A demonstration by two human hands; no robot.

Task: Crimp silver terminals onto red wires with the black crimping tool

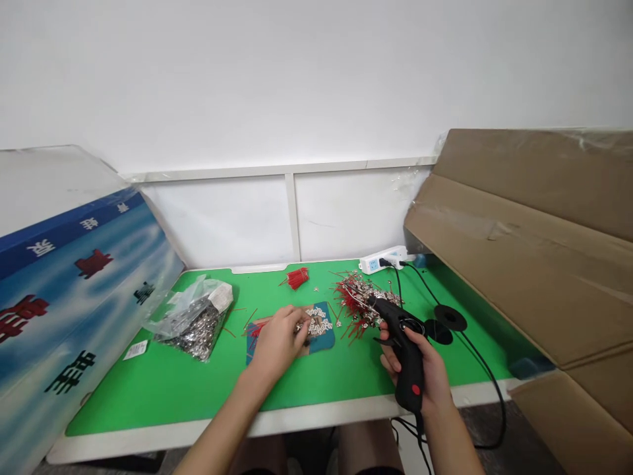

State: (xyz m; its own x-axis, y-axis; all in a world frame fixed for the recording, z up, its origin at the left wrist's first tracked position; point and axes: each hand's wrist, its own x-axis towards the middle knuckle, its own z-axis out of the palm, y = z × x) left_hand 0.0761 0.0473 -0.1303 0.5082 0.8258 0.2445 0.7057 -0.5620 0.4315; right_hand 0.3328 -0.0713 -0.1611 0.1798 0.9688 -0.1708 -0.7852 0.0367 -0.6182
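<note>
Both hands work over a green worktop (163, 389), one gripping a glue gun, the other on small parts.

Right hand (425, 373) is clamped round the handle of the black glue gun (401, 340), whose nozzle points toward a heap of red-wired metal pieces (359, 300) just beyond it. Left hand (279, 340), left of the gun, rests with fingers curled on small metal parts on a blue mat (324, 336); whether it pinches one cannot be told. Farther left of the gun lies a clear bag of metal parts (195, 320); behind the gun sits a white power strip (383, 261).
</note>
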